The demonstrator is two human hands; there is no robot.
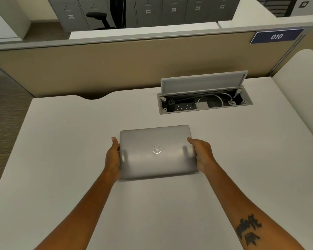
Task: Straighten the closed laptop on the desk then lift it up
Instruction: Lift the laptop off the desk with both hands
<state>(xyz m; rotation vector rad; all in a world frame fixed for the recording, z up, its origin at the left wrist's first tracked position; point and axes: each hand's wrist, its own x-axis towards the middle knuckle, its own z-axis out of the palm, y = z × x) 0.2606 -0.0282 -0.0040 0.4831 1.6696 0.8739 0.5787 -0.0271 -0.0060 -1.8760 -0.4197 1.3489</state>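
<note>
White desk (65, 145) at station 010, both my hands on the closed laptop (157, 152).

Laptop sits mid-desk, lid shut, round logo up, nearly square to the desk edge with a slight clockwise skew. My left hand (113, 156) clasps its 9 o'clock edge, thumb up along the side; my right hand (202, 153) clasps the 3 o'clock edge, fingers tucked out of sight beneath. I cannot tell whether the laptop rests on the desk or is raised off it. At 1 o'clock from the laptop, well apart, the cable box (205, 104) stands with its flap (203, 83) open, white cable coiled inside. Beyond runs the tan partition (116, 69).
</note>
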